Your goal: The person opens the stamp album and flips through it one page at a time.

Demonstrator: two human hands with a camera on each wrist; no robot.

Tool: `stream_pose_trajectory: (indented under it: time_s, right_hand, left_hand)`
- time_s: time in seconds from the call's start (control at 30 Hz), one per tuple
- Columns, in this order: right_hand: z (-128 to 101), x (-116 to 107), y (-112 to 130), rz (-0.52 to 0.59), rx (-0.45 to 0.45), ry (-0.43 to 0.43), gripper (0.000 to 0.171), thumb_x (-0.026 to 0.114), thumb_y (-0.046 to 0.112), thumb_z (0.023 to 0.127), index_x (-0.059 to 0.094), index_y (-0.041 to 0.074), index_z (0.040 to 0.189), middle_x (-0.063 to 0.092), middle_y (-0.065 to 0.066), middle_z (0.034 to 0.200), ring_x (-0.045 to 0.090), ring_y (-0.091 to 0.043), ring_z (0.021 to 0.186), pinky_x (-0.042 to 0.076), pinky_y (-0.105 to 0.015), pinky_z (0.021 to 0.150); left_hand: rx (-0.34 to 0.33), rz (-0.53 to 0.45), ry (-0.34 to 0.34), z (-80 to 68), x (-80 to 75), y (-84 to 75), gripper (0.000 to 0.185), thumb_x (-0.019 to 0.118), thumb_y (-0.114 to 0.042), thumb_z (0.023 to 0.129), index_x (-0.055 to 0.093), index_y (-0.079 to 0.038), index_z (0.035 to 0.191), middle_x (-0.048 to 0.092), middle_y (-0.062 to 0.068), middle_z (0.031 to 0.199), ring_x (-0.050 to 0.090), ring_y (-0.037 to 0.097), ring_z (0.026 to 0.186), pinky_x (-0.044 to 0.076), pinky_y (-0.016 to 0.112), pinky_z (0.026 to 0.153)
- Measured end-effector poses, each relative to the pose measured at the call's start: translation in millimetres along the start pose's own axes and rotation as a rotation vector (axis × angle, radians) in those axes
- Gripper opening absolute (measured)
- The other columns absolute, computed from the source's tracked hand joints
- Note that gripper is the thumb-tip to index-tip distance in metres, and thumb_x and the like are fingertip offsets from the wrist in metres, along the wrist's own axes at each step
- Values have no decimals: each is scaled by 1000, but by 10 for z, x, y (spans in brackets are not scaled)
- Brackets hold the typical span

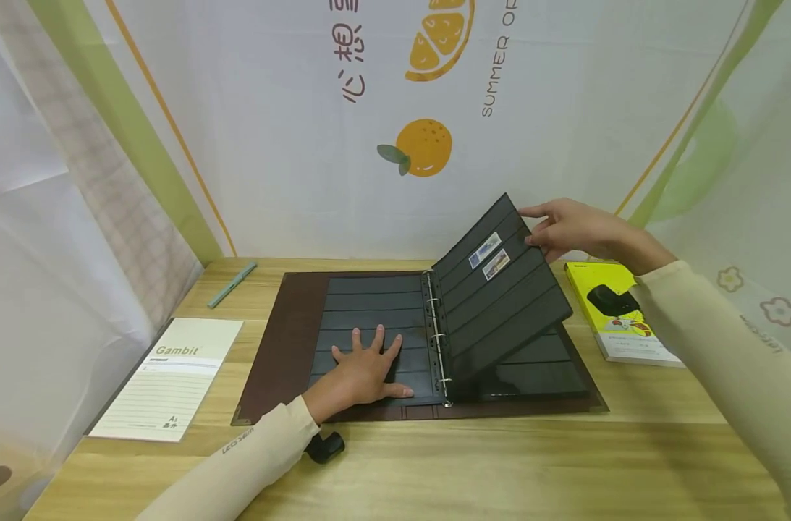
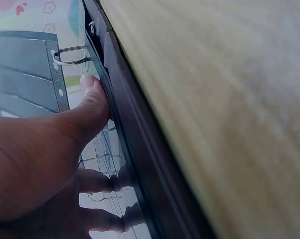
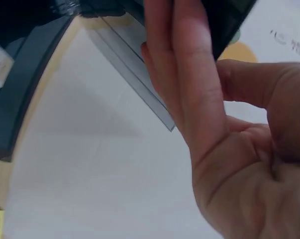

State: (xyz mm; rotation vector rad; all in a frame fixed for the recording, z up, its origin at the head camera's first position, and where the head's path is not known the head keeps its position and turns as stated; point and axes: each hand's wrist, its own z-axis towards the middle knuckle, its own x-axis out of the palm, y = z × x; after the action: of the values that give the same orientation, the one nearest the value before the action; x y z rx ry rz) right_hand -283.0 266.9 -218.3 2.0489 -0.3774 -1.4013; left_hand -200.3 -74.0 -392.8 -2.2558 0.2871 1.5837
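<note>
A brown ring-binder album (image 1: 284,347) lies open on the wooden table (image 1: 499,470). My left hand (image 1: 365,369) rests flat, fingers spread, on the black left-hand page (image 1: 369,304); in the left wrist view its thumb (image 2: 92,99) presses beside a metal ring (image 2: 70,55). My right hand (image 1: 567,228) pinches the top outer corner of a black pocket page (image 1: 499,304) and holds it tilted up from the rings (image 1: 437,336). Two stamps (image 1: 490,257) sit in that page's upper strips. In the right wrist view the fingers (image 3: 189,74) lie along the page's edge (image 3: 224,20).
A lined "Gambit" notepad (image 1: 167,376) lies at the left, with a green pen (image 1: 232,284) behind it. A yellow booklet (image 1: 613,311) sits right of the album. A small black object (image 1: 326,447) lies by my left wrist. Printed fabric walls enclose the table.
</note>
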Motion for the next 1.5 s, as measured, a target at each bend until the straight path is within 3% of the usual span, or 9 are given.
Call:
stream_pose_trajectory:
  time_s: [0.2,0.47,0.73,1.07,1.2,1.3,1.4,1.47,1.5]
  right_hand:
    - [127,5,434,-26,6,-23,66,58,12,101,28,-1,158,74,-20,113,72,-13,73,61,-29,70]
    - [263,104,900,-108,10,-43,58,56,9,96,42,-3,151,50,-22,151,75,-13,69,61,-27,74]
    - [343,163,1089,-128,7,-40,59,55,8,95,41,-5,151,46,-21,154,75,-13,66,61,-28,78]
    - [379,257,1122,-93,-17,-40,59,56,6,95,40,-7,150,39,-23,157,74,-12,66,61,-27,70]
    - [406,319,1114,-93,-24,-26,60,57,7,96,38,-8,151,43,-25,155,76,-15,68,62,-30,73]
    - [422,359,1114,-80,-24,-18,61,58,8,97,37,-9,152,53,-28,145,77,-17,71,62,-32,73]
    - [443,397,1120,-59,-17,-8,63,61,10,98,35,-7,153,63,-29,134,77,-18,73,62,-32,71]
    - [456,416,1131,-47,-12,-1,66,64,13,98,34,-6,154,67,-28,126,77,-19,72,62,-32,72]
    - [462,426,1137,-40,-7,2,67,65,14,98,33,-4,155,69,-27,123,77,-19,72,62,-33,73]
  left_hand:
    - [-5,0,3,16,4,2,95,63,-67,86,26,-24,162,16,16,169,14,60,149,27,83,104]
    - [-7,14,-6,10,-3,-10,95,63,-68,86,26,-24,162,18,15,169,16,59,149,28,82,104]
    - [1,29,-18,13,-15,-24,95,63,-68,86,28,-24,162,18,16,169,17,59,149,29,82,103]
    - [-8,41,1,48,-37,6,96,63,-71,85,28,-25,162,19,16,169,18,58,149,31,82,102]
    - [60,-58,-51,38,-200,6,87,65,-62,90,38,-13,157,41,21,158,40,51,143,40,71,105]
    - [156,-250,-143,-19,-460,-73,80,60,-54,98,36,-5,156,73,21,111,72,38,99,57,49,89]
    - [226,-461,-248,-140,-776,-268,77,51,-53,103,28,-6,160,72,13,75,69,27,65,56,37,73]
    - [258,-552,-328,-235,-961,-429,76,47,-56,103,26,-10,161,71,11,73,68,24,64,56,36,73]
    - [273,-569,-366,-280,-1033,-507,76,46,-57,103,27,-11,160,73,10,83,71,23,75,57,37,79]
